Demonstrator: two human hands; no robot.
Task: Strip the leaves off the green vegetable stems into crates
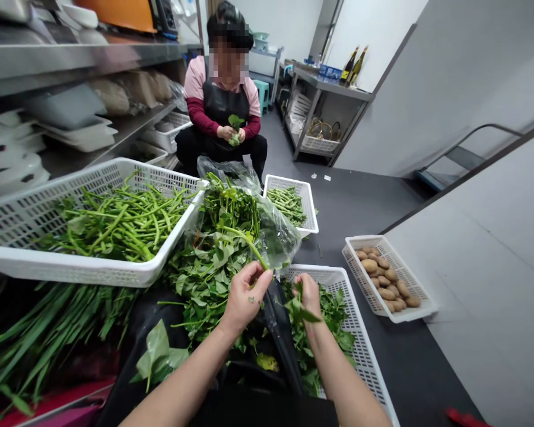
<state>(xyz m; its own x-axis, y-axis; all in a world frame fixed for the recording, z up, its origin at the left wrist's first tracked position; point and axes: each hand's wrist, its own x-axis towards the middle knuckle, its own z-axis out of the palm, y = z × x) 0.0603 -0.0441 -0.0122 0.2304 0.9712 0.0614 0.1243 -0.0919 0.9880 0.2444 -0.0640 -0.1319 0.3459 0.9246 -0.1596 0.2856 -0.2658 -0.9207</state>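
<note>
1. Left hand (244, 299): fingers pinch the near end of a green stem (244, 237), which slants up and away over the leafy pile (209, 261).
2. Right hand (310, 293): fingers curled round a leafy sprig (300, 313), just inside the left edge of the leaf basket (368, 341), near its far left corner; fingertips partly hidden.
3. Clear plastic bag (282, 234) lies open by the far part of the pile.
4. Stem basket (131, 271), left: long green stems (127, 219) heaped towards its right edge.
5. Potato basket (369, 301) stands on the floor (338, 201), right of the leaf basket's far right corner.
6. Beyond the bag, a co-worker (225, 104) holds leafy greens in both hands.
</note>
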